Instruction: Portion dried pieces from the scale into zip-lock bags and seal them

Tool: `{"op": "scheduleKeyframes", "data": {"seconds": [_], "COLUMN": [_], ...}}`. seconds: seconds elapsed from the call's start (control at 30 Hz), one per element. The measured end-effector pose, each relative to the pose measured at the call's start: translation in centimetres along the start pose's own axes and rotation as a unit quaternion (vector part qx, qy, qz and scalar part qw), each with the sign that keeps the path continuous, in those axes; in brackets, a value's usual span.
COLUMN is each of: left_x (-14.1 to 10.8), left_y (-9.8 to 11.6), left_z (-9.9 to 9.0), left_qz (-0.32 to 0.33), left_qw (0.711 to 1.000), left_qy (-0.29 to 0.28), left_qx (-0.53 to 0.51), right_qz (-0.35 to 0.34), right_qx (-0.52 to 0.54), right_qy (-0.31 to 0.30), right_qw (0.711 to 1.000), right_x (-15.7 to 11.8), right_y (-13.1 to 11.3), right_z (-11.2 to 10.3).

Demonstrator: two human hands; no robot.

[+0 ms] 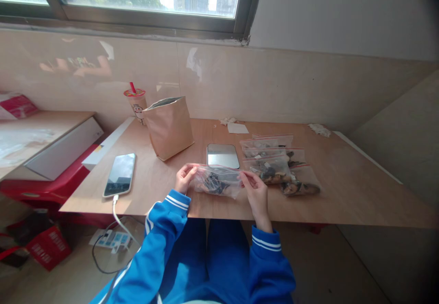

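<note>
Grip: zip-top plastic bag [216, 181] is pinched at its ends between fingers and thumb of left hand [185, 178] and right hand [255, 194] | Position: bag is held over the near edge of the wooden table [346, 199] | Nearby: filled zip bags [277, 167] are piled to the right, beside a flat rectangular device [222, 156]; a smartphone [120, 175] lies to the left

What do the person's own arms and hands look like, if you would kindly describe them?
Both arms wear bright blue long sleeves: the left sleeve and the right sleeve, each with white stripes around the cuff. The left hand and right hand are bare, without gloves.
</note>
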State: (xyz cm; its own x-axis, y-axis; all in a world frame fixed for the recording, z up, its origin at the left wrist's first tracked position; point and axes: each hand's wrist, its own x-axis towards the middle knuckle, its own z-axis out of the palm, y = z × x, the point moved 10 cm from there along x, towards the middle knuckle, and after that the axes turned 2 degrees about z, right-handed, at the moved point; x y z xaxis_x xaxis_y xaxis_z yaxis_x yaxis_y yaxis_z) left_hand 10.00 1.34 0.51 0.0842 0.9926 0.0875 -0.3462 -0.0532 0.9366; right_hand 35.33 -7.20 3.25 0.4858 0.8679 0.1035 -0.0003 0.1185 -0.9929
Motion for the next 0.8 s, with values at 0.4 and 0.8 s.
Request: {"op": "scheduleKeyframes", "data": {"seconds": [0.4, 0.8], "left_x": [0.0, -0.4], "left_y": [1.5, 1.8], "left_z": [-1.6, -0.2], "left_qz": [0.061, 0.057], "left_qw": [0.989, 0.993], "left_qy": [0.105, 0.029], "left_qx": [0.083, 0.098], "right_qz": [-0.022, -0.002], "right_qx": [-0.015, 0.013], "right_qy": [0.061, 0.101], "right_qw": [0.998, 0.995], "right_x": [0.1, 0.4], "right_y": [0.0, 1.6], "right_z": [-0.4, -0.9]}}
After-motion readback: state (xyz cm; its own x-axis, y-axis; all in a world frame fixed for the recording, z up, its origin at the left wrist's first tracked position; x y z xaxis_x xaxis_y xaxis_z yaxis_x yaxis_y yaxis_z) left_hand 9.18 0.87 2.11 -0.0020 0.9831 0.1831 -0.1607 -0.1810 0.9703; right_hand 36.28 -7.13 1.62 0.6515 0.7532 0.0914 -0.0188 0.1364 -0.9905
